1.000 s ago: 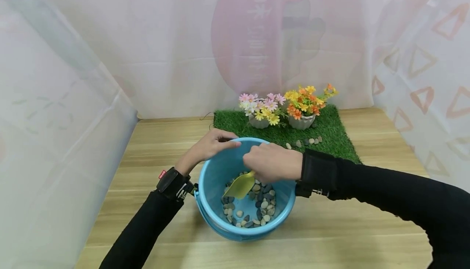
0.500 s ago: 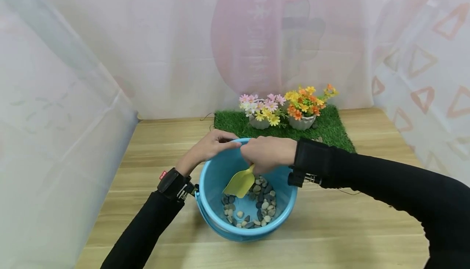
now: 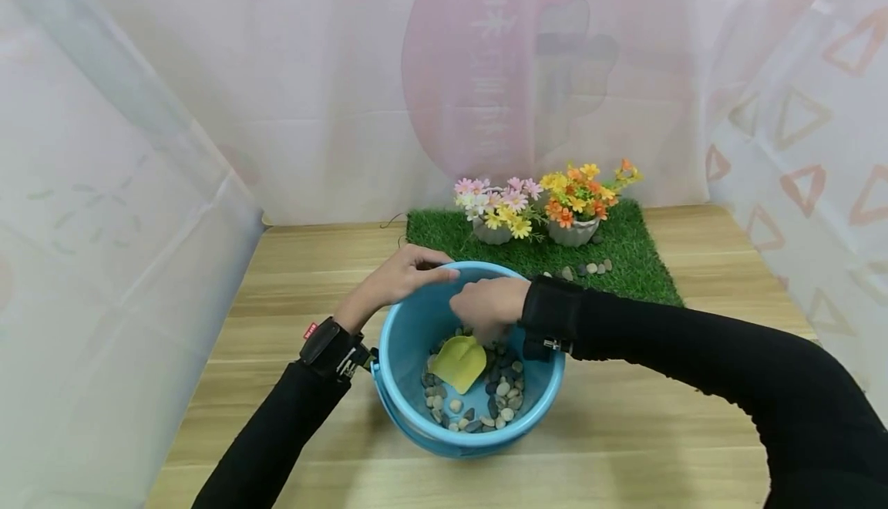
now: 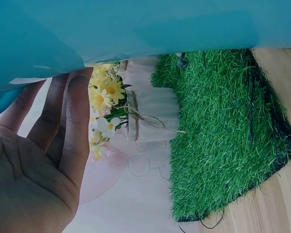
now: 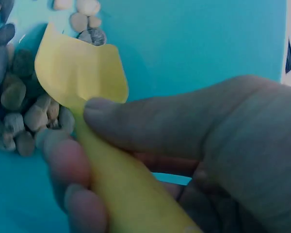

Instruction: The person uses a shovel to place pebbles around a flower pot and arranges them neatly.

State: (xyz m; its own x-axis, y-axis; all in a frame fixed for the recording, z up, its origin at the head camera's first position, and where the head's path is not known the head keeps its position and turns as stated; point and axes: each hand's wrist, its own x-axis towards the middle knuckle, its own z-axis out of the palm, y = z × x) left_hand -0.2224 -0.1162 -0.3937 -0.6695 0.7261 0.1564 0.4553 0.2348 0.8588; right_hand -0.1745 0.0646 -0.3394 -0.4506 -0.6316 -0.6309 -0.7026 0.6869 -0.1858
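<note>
A blue bucket [image 3: 398,416] stands on the table with smooth pebbles [image 3: 505,397] in grey, black and cream over its floor. My left hand [image 3: 402,274] holds its far left rim, thumb on the inside; in the left wrist view, the fingers [image 4: 77,126] reach up against the bucket's outer wall. Inside the bucket, my right hand [image 3: 489,305] grips a yellow toy shovel [image 3: 459,364] by the handle. The right wrist view has the thumb [image 5: 145,119] lying along the handle and the blade [image 5: 82,68] among the pebbles, with no stones on it.
Behind the bucket lies a mat of artificial grass [image 3: 631,254]. On it stand a pot of pink and yellow flowers [image 3: 496,208] and a pot of orange and yellow flowers [image 3: 579,204], with a short row of pebbles [image 3: 590,268] in front. Printed curtains [image 3: 326,108] surround the wooden table [image 3: 305,262].
My right hand has gone down and left into the bucket. The shovel blade has turned to point more toward the near side and sits lower. My left hand keeps its place on the rim.
</note>
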